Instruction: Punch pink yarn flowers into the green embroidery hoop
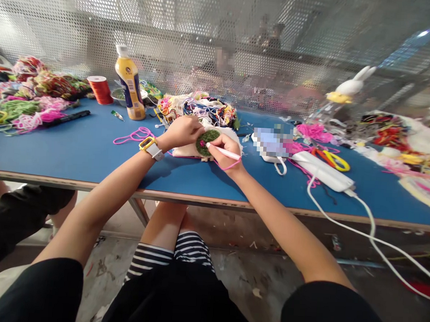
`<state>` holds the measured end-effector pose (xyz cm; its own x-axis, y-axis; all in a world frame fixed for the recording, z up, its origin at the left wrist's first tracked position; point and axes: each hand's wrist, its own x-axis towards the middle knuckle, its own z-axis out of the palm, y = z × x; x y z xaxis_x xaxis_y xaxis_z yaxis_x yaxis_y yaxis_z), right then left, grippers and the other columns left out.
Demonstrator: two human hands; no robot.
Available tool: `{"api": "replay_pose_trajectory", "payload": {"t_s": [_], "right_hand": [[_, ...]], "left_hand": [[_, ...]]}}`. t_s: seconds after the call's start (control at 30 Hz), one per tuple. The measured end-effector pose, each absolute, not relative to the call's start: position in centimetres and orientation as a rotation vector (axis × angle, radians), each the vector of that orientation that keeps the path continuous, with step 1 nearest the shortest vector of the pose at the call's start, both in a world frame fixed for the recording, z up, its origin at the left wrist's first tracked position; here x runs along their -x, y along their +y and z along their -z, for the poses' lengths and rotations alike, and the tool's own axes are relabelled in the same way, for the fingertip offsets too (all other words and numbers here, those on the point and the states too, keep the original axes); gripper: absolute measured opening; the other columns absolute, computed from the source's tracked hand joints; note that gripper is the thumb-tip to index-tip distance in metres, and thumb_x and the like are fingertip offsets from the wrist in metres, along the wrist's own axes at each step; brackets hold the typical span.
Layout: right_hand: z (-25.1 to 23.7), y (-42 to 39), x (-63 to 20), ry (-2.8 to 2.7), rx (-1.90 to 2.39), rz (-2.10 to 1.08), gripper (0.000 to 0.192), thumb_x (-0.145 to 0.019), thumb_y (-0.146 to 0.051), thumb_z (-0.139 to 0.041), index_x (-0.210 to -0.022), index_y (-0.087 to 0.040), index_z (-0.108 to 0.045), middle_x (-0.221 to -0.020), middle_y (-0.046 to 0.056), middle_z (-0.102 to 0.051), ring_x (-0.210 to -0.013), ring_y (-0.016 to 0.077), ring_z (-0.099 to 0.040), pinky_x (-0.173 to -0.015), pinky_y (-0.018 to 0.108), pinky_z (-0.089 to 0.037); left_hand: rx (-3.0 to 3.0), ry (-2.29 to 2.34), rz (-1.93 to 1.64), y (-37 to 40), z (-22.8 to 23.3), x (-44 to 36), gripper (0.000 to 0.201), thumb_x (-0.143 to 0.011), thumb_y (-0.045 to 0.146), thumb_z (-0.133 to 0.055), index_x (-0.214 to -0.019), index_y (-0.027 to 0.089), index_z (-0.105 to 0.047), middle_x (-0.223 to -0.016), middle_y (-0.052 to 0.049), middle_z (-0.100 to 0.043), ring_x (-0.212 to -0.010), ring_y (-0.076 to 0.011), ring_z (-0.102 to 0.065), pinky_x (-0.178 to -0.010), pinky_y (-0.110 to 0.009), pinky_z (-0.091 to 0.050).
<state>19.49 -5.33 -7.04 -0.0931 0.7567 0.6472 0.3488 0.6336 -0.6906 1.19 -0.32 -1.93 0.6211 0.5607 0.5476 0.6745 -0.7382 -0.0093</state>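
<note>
— What are the hands doing, there in the middle of the frame?

— The left hand (182, 130), with a yellow-and-white wristwatch (151, 147) on its wrist, is curled over the top edge of a round green tufted patch on cream cloth (206, 141), fingers closed on the cloth. The right hand (227, 148) is clamped on a slim white pen-shaped tool (225, 152), its tip touching the green patch.

— Where does the patch sit?

— On the blue table (75, 149), just above centre, over a small wooden frame that is mostly hidden beneath the hands.

— Is there thread on the tool?

— A pink strand loops below the right hand; whether it runs through the tool I cannot tell.

— What else is hard to read?

— Right of the hands lies a pixelated white object, so its nature is unclear. Behind the perforated metal screen (99, 25) along the top, figures are only a blur. A white cable (370, 227) runs off the right edge. At upper left stands a yellow plastic bottle (130, 84) beside a red thread spool (100, 89).
</note>
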Motion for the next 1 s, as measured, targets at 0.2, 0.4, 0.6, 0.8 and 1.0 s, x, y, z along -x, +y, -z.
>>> {"api": "replay_pose_trajectory", "payload": {"t_s": [0.2,0.4,0.6,0.8,1.0], "right_hand": [[6.7,-5.8,-19.8,-1.65,0.864,-0.386,0.021,-0.078,-0.027,-0.061,-0.062,-0.024,-0.049,-0.061,-0.001,-0.054,-0.062,0.0175,-0.051,-0.06,0.034,-0.045],[6.7,-5.9,-19.6,-1.684,0.883,-0.403,0.022,-0.081,-0.032,-0.061,-0.064,-0.024,-0.049,-0.06,-0.002,-0.054,-0.06,0.0169,-0.052,-0.06,0.034,-0.045],[6.8,-5.8,-19.4,-1.718,0.925,-0.417,0.02,-0.079,-0.032,-0.063,-0.066,-0.024,-0.051,-0.06,-0.002,-0.053,-0.059,0.0159,-0.05,-0.058,0.032,-0.042],[6.2,-6.4,-19.0,-1.839,0.909,-0.379,0.022,-0.083,-0.033,-0.06,-0.069,-0.023,-0.047,-0.064,-0.001,-0.053,-0.061,0.0154,-0.05,-0.061,0.03,-0.041],[6.3,-5.5,-18.8,-1.921,0.825,-0.254,0.017,-0.081,-0.029,-0.058,-0.069,-0.022,-0.047,-0.067,0.0,-0.054,-0.066,0.0169,-0.052,-0.066,0.031,-0.043]], "left_hand": [[2.639,-1.011,0.796,0.2,2.3,-0.8,0.033,-0.09,0.025,-0.044,-0.062,0.016,-0.06,-0.068,-0.007,-0.059,-0.064,-0.0158,-0.049,-0.062,-0.03,-0.034],[2.644,-1.007,0.782,-0.1,2.1,-1.0,0.034,-0.09,0.025,-0.043,-0.063,0.015,-0.062,-0.067,-0.007,-0.059,-0.065,-0.017,-0.051,-0.063,-0.031,-0.036],[2.63,-1.014,0.772,-0.2,2.0,-1.1,0.033,-0.089,0.023,-0.045,-0.061,0.016,-0.061,-0.067,-0.007,-0.059,-0.064,-0.0163,-0.05,-0.062,-0.03,-0.036],[2.634,-0.968,0.827,-0.2,2.0,-1.4,0.033,-0.087,0.023,-0.047,-0.057,0.015,-0.059,-0.062,-0.005,-0.055,-0.059,-0.0143,-0.047,-0.059,-0.029,-0.033],[2.612,-0.896,0.857,-0.9,1.8,-2.1,0.033,-0.087,0.021,-0.047,-0.057,0.015,-0.059,-0.06,-0.004,-0.052,-0.059,-0.0141,-0.046,-0.057,-0.028,-0.031]]}}
